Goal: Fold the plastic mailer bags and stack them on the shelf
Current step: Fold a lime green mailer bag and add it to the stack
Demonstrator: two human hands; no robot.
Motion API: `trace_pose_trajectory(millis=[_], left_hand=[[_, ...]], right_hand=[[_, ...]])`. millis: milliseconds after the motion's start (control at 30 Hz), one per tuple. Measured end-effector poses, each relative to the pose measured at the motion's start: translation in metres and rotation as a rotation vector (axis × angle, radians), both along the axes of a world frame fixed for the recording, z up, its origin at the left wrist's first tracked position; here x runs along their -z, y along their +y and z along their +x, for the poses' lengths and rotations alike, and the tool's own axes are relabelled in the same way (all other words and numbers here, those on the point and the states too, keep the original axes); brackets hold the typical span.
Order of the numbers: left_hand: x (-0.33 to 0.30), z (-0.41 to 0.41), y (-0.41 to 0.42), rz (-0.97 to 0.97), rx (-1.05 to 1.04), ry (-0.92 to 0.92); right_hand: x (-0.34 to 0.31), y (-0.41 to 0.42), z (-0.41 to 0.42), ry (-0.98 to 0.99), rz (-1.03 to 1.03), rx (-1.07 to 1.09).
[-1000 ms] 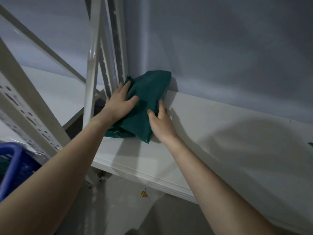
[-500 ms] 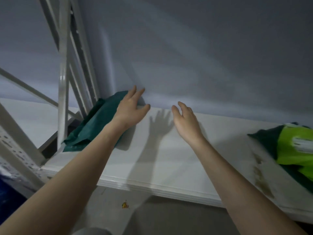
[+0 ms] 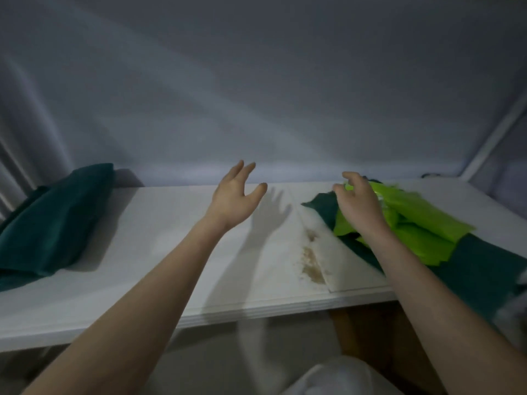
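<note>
Folded bag (image 3: 54, 220) left on shelf (image 3: 159, 252) (loose bags (image 3: 422, 223) right).

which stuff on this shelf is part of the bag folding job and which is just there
Part of the job:
- folded dark green mailer bags, at the shelf's left end
- loose bright green bags, lying on a dark green bag
- white shelf
- left hand, right hand, both empty

Just there:
- brown stain on the shelf
- grey wall

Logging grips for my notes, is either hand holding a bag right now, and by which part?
Neither. The left hand is open above the shelf; the right hand hovers, fingers loosely curled, over the light green bags, gripping nothing.
</note>
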State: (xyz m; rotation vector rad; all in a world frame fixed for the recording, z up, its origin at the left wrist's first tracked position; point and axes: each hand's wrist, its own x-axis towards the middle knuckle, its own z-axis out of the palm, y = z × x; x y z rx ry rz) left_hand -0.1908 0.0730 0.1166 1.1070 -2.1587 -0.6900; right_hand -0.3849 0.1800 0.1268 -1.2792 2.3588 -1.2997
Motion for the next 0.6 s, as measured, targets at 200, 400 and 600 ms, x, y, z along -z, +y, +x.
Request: trace_pose_trajectory(millis=[200, 400, 600], left_hand=[[0.015, -0.086, 0.031, 0.049, 0.147, -0.035], [0.019, -0.166, 0.053, 0.139, 0.247, -0.033], [0.027, -0.240, 0.059, 0.278, 0.317, -0.019]], right_hand=[[0.009, 0.050, -0.074, -0.012, 0.002, 0.185], [0.025, 0.090, -0.135, -0.056, 0.045, 0.350], [0.049, 0.106, -0.177, -0.131, 0.064, 0.428]])
